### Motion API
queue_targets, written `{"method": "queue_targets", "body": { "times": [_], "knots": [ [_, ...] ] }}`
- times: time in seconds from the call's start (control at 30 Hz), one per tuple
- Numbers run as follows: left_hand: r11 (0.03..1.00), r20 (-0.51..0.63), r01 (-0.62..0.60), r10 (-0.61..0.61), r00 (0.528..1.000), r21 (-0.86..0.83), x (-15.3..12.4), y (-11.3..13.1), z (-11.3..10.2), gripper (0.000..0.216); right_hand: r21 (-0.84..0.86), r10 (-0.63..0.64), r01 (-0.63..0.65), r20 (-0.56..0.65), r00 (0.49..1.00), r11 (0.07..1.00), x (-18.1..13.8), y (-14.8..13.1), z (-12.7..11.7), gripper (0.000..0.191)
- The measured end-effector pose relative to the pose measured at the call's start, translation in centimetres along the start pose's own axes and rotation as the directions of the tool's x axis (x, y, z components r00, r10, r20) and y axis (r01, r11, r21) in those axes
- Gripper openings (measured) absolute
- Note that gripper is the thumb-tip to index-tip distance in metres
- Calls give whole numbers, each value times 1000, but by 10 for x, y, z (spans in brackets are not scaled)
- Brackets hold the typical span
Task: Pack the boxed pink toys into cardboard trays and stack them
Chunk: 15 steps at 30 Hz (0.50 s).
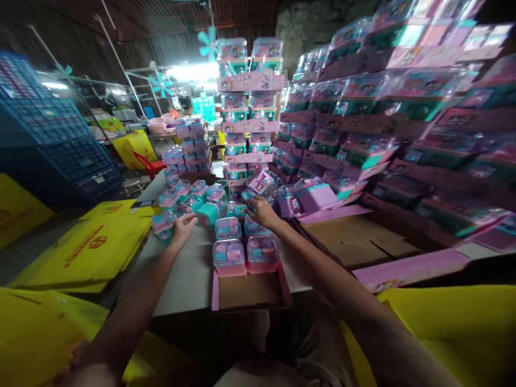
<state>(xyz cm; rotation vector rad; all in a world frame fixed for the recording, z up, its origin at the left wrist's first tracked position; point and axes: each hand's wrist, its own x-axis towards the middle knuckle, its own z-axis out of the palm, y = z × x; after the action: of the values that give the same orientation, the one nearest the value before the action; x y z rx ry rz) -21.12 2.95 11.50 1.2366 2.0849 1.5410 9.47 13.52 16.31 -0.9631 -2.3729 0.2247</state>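
My left hand (185,228) is over the table, between a small clear-lidded teal box (163,223) and a teal box lying on its side (209,214). Its fingers stretch toward the right, with no box plainly in them. Farther forward, my right hand (263,213) has its fingers bent onto a small clear-lidded box (248,194), partly hidden by the hand. A pink display tray (250,290) lies in front of me. Clear-topped boxes with pink bottoms (229,258) fill its far part, and bare cardboard shows in the near part.
Tall stacks of filled pink trays (346,123) rise at the right and ahead. A larger pink-edged carton (363,236) lies at right. Flat yellow bags (92,242) are piled on the left, near blue crates (52,123). More loose boxes (181,193) cluster on the table.
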Motion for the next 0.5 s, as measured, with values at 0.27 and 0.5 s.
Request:
{"method": "queue_targets", "body": {
  "times": [0.27, 0.5],
  "knots": [
    [970, 82, -21, 1, 997, 242, 46, -9, 48, 84, 84, -188, 185, 30, 982, 979, 21, -41, 26, 28],
    [950, 32, 106, -120, 992, 294, 43, -3, 64, 75, 130, -195, 201, -56, 979, 971, -30, -32, 11, 27]
  ]
}}
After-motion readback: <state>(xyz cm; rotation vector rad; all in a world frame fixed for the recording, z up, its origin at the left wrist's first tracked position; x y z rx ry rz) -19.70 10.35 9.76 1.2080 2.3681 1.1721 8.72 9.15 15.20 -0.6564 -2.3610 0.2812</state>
